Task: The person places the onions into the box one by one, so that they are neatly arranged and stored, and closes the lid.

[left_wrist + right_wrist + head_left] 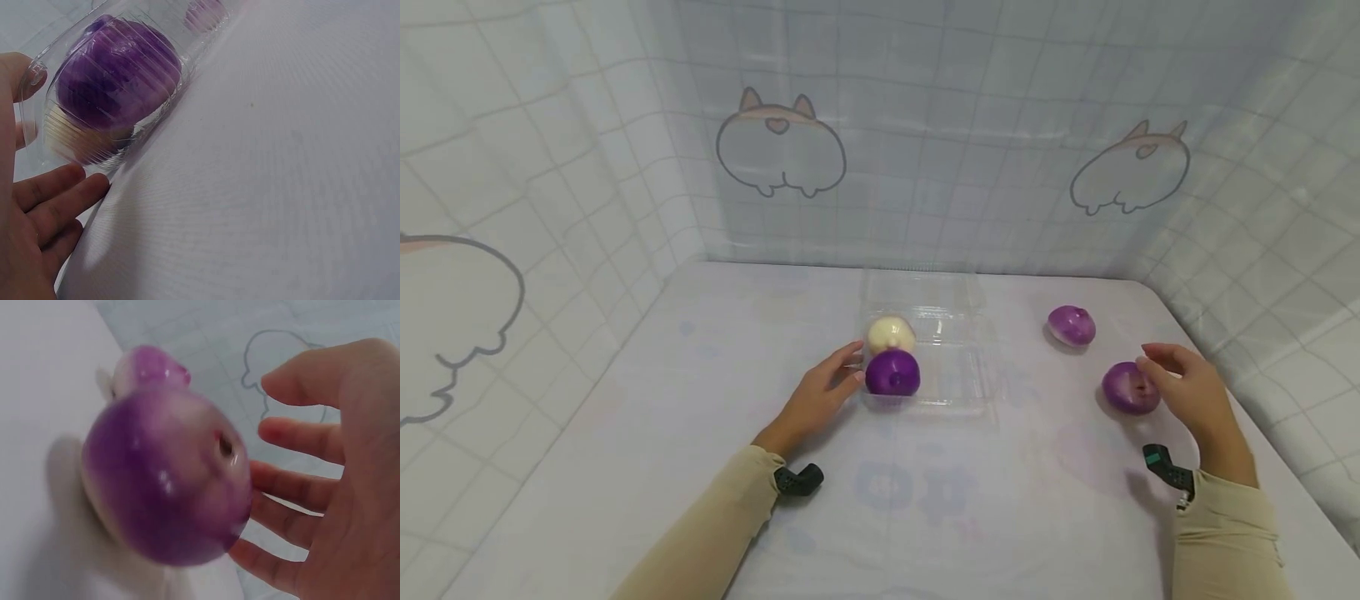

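A clear plastic clamshell box (pixel 951 379) lies with its lid laid back on the table. Inside, along its left side, are a dark purple onion (pixel 892 372) and, behind it, a white onion (pixel 891 333). My left hand (pixel 820 396) is at the box's left wall, its fingers loosely spread; in the left wrist view the fingertips (pixel 97 184) are right by the ribbed plastic. At the right, my right hand (pixel 1195 392) is beside another purple onion (pixel 1127 387), fingers apart and lightly bent. The right wrist view shows this onion (pixel 165 478) before the fingers, not enclosed by them.
A lighter purple onion (pixel 1072 326) lies farther back on the right side of the table. The white cloth-covered table (pixel 715 333) is bounded by hanging grid-patterned curtains (pixel 910 150) at the back and both sides.
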Demonstrator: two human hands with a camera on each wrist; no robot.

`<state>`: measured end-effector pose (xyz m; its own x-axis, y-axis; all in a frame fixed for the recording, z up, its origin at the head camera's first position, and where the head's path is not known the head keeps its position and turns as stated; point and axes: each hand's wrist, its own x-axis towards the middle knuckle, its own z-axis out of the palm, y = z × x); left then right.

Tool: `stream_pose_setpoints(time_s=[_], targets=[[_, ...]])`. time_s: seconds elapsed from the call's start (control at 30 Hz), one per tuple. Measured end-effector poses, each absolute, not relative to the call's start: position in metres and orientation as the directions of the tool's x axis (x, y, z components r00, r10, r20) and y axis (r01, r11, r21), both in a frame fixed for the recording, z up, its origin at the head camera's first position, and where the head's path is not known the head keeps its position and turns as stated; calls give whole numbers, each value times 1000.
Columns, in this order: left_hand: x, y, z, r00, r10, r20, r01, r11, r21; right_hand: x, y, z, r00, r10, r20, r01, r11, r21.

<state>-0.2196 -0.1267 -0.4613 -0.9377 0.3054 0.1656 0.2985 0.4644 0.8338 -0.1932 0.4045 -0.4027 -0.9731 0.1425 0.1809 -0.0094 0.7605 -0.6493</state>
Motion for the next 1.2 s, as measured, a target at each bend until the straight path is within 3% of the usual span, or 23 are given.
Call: stream_pose_setpoints(time_s=[0.23,0.87,1.2], targets=[[-218,-126,-459,-938,305,164,298,466,833,-196,409,-410,-987,40,157,-64,793,-606],[-216,-126,-457,-939,303,162,295,467,834,-195,409,-407,-998,-16,-63,24,805,-593],[-217,-126,-458,-938,303,169,300,465,833,-195,407,-407,-997,-8,-73,36,809,-587]])
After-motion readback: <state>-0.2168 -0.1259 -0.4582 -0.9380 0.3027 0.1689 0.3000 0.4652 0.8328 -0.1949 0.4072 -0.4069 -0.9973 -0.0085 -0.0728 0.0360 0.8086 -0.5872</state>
